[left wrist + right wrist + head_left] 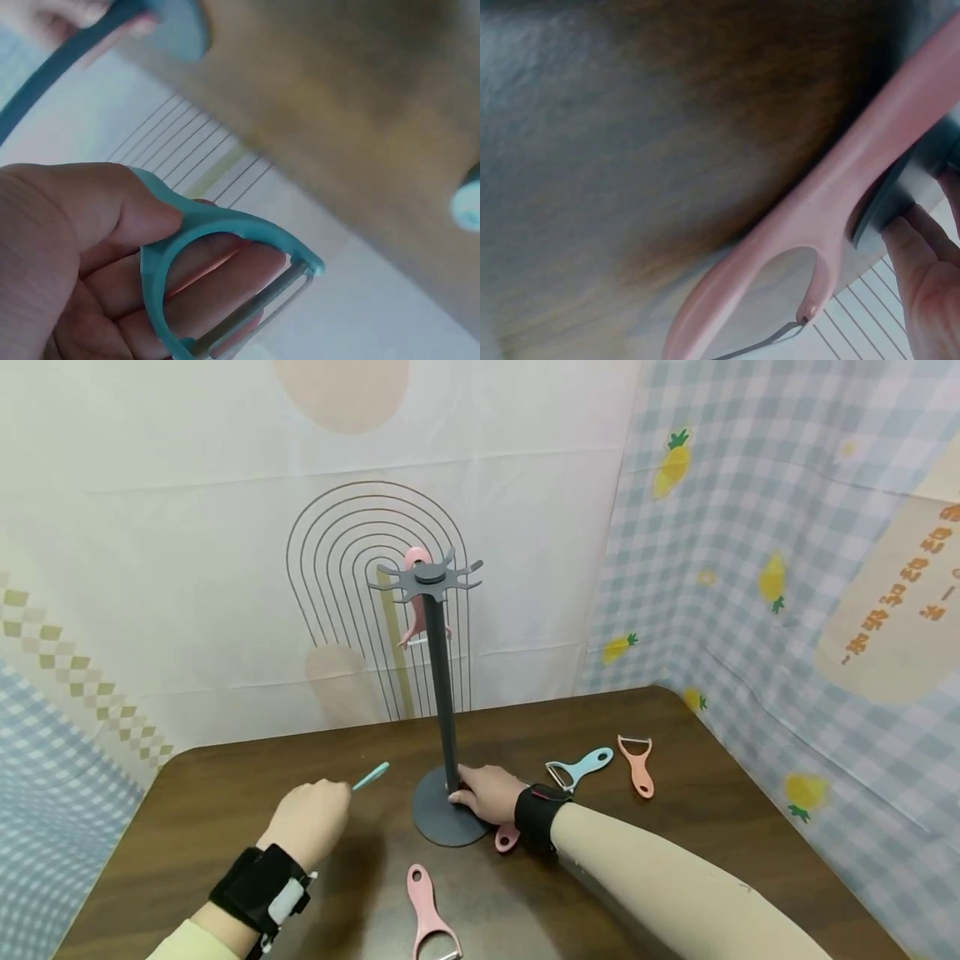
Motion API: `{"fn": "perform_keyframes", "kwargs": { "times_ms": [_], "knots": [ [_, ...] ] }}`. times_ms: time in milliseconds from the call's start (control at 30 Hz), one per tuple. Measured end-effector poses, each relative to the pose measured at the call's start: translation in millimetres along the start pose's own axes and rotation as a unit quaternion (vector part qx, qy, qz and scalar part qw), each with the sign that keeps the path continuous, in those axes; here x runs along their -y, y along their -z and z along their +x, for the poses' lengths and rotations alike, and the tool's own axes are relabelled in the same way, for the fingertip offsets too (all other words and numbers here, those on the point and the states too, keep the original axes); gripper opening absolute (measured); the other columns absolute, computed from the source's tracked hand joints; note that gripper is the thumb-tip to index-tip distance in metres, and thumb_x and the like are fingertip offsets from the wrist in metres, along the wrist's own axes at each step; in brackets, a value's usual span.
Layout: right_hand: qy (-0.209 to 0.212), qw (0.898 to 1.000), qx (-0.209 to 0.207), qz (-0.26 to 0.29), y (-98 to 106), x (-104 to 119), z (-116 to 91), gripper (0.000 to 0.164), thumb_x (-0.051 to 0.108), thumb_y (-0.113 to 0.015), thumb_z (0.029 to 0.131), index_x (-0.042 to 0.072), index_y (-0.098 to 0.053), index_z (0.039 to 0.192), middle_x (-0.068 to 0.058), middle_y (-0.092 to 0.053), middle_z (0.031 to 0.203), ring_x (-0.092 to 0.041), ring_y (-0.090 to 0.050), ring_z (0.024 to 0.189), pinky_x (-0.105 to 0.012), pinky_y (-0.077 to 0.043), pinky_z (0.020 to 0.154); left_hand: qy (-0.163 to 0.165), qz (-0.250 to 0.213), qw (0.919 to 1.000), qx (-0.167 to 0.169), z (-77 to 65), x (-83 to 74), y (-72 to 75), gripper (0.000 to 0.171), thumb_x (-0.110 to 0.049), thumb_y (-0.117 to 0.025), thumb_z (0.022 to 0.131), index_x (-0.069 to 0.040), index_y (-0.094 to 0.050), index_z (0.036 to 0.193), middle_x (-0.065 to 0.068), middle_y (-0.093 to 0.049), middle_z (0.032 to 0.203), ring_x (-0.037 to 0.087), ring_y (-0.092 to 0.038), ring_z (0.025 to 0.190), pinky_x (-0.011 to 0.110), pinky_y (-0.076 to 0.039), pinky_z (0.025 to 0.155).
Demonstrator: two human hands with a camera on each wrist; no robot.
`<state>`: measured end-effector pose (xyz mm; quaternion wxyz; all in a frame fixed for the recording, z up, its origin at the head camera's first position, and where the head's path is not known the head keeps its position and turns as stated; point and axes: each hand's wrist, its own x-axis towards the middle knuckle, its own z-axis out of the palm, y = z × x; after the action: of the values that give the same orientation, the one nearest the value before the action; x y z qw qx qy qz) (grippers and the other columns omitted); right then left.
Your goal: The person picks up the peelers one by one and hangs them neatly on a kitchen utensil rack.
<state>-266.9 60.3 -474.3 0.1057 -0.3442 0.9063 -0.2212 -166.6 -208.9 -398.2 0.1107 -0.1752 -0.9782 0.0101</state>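
Observation:
My left hand [311,822] pinches a turquoise peeler [196,217] between thumb and fingers, its blade end showing in the left wrist view. In the head view only its handle [371,775] sticks out past the fist. A dark grey stand [442,693] with a ring of hooks on top rises from a round base [438,827]. Low on its pole, my right hand [491,793] grips it just above the base. One pink peeler [417,558] hangs at the stand's far side. Under my right wrist lies another pink peeler [507,837], large in the right wrist view.
Nearer the front of the brown table [262,768] lies a pink peeler [424,897]. Right of the stand lie a light blue peeler [588,766] and an orange-pink peeler [639,770]. Printed cloth [540,568] hangs behind the table and along its sides.

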Motion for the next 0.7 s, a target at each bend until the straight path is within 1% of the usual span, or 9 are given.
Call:
{"fn": "perform_keyframes", "kwargs": {
  "times_ms": [100,167,233,367,467,567,700],
  "knots": [
    [-0.003,1.000,0.004,0.003,-0.4,2.1,-1.7,0.034,0.037,-0.054,0.099,0.017,-0.054,0.127,0.003,-0.067,0.106,-0.011,-0.063,0.097,-0.031,-0.049,0.086,0.040,-0.052,0.9978,0.013,7.4,2.6,17.4,0.021,0.001,-0.064,0.081,-0.008,-0.052,0.067,0.000,-0.047,0.055,0.017,-0.046,0.047,0.035,-0.041,0.041],
    [-0.006,1.000,0.006,0.006,0.1,2.9,-3.0,0.032,0.036,-0.054,0.099,0.018,-0.055,0.125,0.003,-0.067,0.105,-0.010,-0.063,0.097,-0.031,-0.049,0.086,0.057,-0.083,0.9949,0.005,13.4,3.7,28.6,0.017,0.000,-0.061,0.082,-0.008,-0.053,0.070,0.000,-0.046,0.056,0.017,-0.045,0.047,0.035,-0.039,0.040],
    [-0.009,1.000,0.005,0.008,0.9,3.7,-3.7,0.031,0.036,-0.055,0.099,0.019,-0.055,0.125,0.004,-0.067,0.106,-0.009,-0.062,0.096,-0.031,-0.049,0.085,0.066,-0.104,0.9923,-0.013,19.6,4.3,39.0,0.016,0.000,-0.058,0.083,-0.009,-0.053,0.072,-0.001,-0.046,0.057,0.017,-0.044,0.048,0.033,-0.037,0.040],
    [-0.007,1.000,0.005,0.009,2.1,5.1,-4.1,0.030,0.036,-0.055,0.099,0.019,-0.055,0.124,0.004,-0.067,0.105,-0.009,-0.062,0.096,-0.031,-0.049,0.085,0.068,-0.127,0.9872,-0.069,32.3,3.3,57.7,0.020,-0.002,-0.055,0.084,-0.011,-0.049,0.067,-0.002,-0.041,0.055,0.016,-0.039,0.046,0.031,-0.032,0.040],
    [-0.004,1.000,0.003,0.008,2.6,5.4,-3.7,0.028,0.035,-0.054,0.099,0.020,-0.056,0.122,0.004,-0.067,0.105,-0.009,-0.062,0.096,-0.031,-0.049,0.085,0.069,-0.142,0.9819,-0.104,42.6,-0.3,72.1,0.017,-0.003,-0.053,0.086,-0.008,-0.053,0.070,-0.001,-0.044,0.055,0.015,-0.038,0.046,0.031,-0.031,0.040],
    [0.000,1.000,0.001,0.007,3.0,4.5,-2.5,0.027,0.035,-0.055,0.099,0.020,-0.056,0.121,0.004,-0.067,0.103,-0.010,-0.062,0.095,-0.031,-0.050,0.085,0.068,-0.165,0.9747,-0.135,52.7,-4.2,85.6,0.012,-0.005,-0.051,0.089,-0.005,-0.059,0.080,0.000,-0.047,0.056,0.013,-0.039,0.044,0.030,-0.032,0.039],
    [0.006,1.000,-0.003,0.001,2.8,3.3,-1.4,0.028,0.035,-0.055,0.099,0.018,-0.055,0.120,0.004,-0.067,0.101,-0.010,-0.063,0.093,-0.031,-0.050,0.084,0.055,-0.182,0.9657,-0.177,61.9,-7.5,100.9,0.013,-0.006,-0.049,0.090,-0.007,-0.058,0.080,0.000,-0.045,0.056,0.012,-0.037,0.042,0.030,-0.031,0.039]
  ]
}}
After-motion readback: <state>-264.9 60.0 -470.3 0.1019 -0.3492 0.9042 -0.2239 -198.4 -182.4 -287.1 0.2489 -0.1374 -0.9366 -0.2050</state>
